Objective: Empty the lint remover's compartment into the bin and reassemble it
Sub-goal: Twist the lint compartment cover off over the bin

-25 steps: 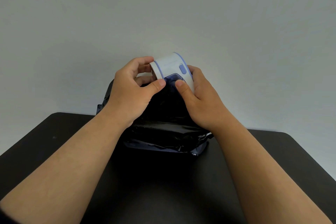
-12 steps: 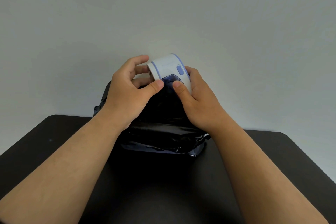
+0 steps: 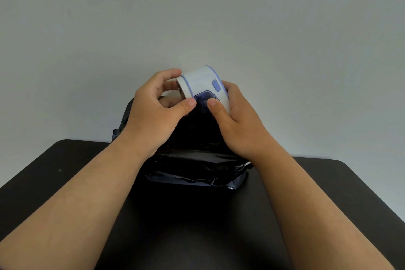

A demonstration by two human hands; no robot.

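A white lint remover (image 3: 200, 82) with a purple switch and trim is held in the air above the bin (image 3: 197, 160), which is lined with a black plastic bag. Its translucent blue lint compartment (image 3: 202, 97) faces me on the underside. My left hand (image 3: 153, 112) grips the head end, thumb at the compartment's left edge. My right hand (image 3: 238, 125) wraps the body from the right, thumb pressed on the compartment. The device's far side is hidden by my fingers.
The bin stands on a dark table (image 3: 65, 171) whose far edge meets a plain pale wall (image 3: 197, 17). My forearms cross the table from the near edge.
Both hands have shifted the lint remover slightly up and left. The grips look the same, with both thumbs still on the blue compartment.
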